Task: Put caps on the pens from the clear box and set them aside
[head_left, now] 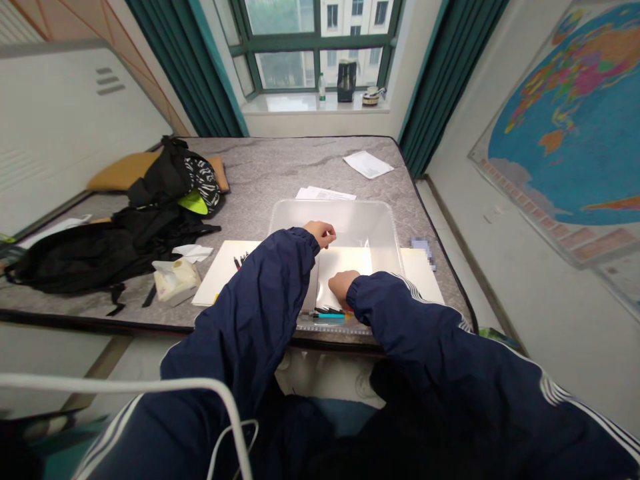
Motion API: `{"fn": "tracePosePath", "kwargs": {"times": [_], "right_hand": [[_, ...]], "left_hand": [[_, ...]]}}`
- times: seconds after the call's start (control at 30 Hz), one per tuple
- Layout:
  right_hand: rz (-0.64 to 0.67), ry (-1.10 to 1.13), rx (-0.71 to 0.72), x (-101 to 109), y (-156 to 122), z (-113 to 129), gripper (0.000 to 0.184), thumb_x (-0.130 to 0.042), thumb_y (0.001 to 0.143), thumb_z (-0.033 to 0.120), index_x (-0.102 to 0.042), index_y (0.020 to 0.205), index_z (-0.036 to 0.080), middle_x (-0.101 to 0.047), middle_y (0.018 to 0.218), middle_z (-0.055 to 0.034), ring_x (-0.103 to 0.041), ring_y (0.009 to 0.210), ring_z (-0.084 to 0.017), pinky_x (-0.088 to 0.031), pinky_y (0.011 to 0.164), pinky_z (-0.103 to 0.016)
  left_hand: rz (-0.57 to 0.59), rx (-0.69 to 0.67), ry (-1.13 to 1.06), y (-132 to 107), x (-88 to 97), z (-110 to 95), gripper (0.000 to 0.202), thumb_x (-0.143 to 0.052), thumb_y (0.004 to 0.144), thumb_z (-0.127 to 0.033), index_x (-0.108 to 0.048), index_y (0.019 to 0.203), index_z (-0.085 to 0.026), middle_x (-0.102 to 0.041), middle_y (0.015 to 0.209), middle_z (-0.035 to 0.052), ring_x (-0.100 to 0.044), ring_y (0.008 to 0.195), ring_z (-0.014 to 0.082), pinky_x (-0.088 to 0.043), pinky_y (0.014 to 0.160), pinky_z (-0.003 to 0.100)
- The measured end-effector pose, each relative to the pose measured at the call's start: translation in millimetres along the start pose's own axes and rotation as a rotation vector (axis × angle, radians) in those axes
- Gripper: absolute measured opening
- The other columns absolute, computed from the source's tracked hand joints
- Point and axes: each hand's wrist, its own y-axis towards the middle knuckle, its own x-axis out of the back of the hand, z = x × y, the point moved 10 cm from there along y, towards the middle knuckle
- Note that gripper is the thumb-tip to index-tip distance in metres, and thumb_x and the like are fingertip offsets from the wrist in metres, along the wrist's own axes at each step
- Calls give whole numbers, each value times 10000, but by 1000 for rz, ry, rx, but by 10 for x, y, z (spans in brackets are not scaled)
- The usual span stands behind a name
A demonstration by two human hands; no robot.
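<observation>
A clear plastic bin (pixel 380 220) stands on a white board (pixel 223 270) at the near edge of the grey mattress. My left hand (pixel 323 233) is raised over the bin's left side with fingers curled in a pinch; whatever it holds is too small to make out. My right hand (pixel 343 285) reaches down into the bin's near end, fingers bent and hidden, just above several pens (pixel 330 312) lying along the bin's front wall. A few more pens (pixel 240 260) lie on the board left of my left sleeve.
A black backpack and dark clothes (pixel 115 233) sprawl at the left, with a tissue pack (pixel 175 280) beside them. Papers (pixel 367 163) lie further back. A white cable (pixel 225 400) crosses my lap. A window sill with bottles sits beyond; a world map (pixel 575 113) hangs on the right wall.
</observation>
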Motion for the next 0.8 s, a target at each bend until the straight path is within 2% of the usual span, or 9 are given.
{"fn": "tracePosePath", "kwargs": {"times": [0.1,0.2,0.3,0.43,0.53,0.6,0.7,0.8], "right_hand": [[10,-39,17,-31,1,44,516,-806,490,113,-715,996,67,-687,995,-245,-668,929,-356,-527,760,-414],[-27,17,54,64,4,43,460,-786,550,220,-714,988,99,-687,1005,-215,-665,927,-339,-525,741,-392],[-207,128,-15,345,-8,-107,375,-677,696,330,-692,1014,132,-678,1022,-194,-651,952,-326,-511,756,-387],[-509,302,-167,731,-100,-398,314,-517,838,304,-621,1093,152,-668,1034,-163,-637,959,-291,-484,797,-365],[-682,485,-214,889,-141,-591,304,-449,900,299,-558,1148,160,-666,1039,-133,-627,965,-252,-469,831,-338],[-726,686,-238,879,-106,-736,268,-441,916,307,-543,1118,163,-671,1022,-109,-633,929,-213,-482,814,-314],[-699,1088,-259,725,5,-897,222,-448,918,316,-504,1077,172,-671,1013,-85,-648,809,-150,-524,679,-263],[-736,1331,-263,650,11,-955,237,-461,915,354,-468,1074,179,-662,1034,-91,-650,786,-126,-523,570,-212]], "left_hand": [[18,17,-1,-5,-15,9,219,-533,828,-304,-690,895,-166,-708,650,4,-583,487,82,-438,550,174],[12,23,-23,-5,1,1,214,-542,823,-315,-687,888,-172,-707,653,0,-590,493,81,-435,541,169],[30,24,-87,-3,-4,-11,240,-532,833,-346,-677,908,-170,-709,673,1,-596,485,84,-447,546,179],[55,73,-195,14,-27,36,351,-455,879,-428,-678,928,-162,-704,679,18,-615,505,103,-480,589,201],[-11,121,-228,49,37,95,483,-341,914,-478,-691,863,-149,-701,692,42,-633,573,126,-493,606,210],[-24,129,-253,71,57,105,464,-329,913,-423,-692,853,-141,-711,753,55,-641,610,138,-502,609,220],[31,89,-309,90,8,68,327,-420,833,-264,-685,984,-143,-713,785,50,-663,680,156,-516,638,237],[51,-10,-349,84,-39,-3,437,-514,752,-183,-608,1176,-129,-721,821,60,-675,741,166,-526,682,253]]}}
